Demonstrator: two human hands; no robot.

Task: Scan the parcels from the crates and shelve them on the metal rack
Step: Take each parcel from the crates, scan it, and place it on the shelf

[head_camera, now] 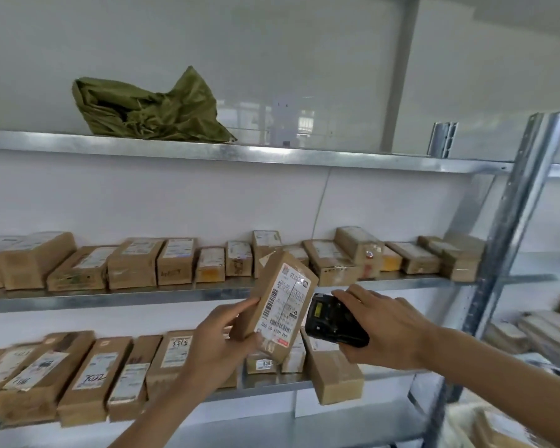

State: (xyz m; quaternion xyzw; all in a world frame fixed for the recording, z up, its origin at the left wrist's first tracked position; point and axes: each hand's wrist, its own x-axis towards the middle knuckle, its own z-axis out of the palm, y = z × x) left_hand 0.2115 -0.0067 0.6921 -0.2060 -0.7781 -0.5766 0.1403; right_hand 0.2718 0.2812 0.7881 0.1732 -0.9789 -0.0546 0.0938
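The parcel (282, 305), a brown box with its white label turned toward the camera, is held up in front of the metal rack (511, 227), gripped at its lower left edge by the left hand (220, 344). Just right of it, the right hand (385, 324) is wrapped around a black scanner (333, 321) aimed at the label. Two rack shelves behind already hold rows of boxes, so much looks shelved; this parcel seems mid-scan and not yet placed, and no crates are in view.
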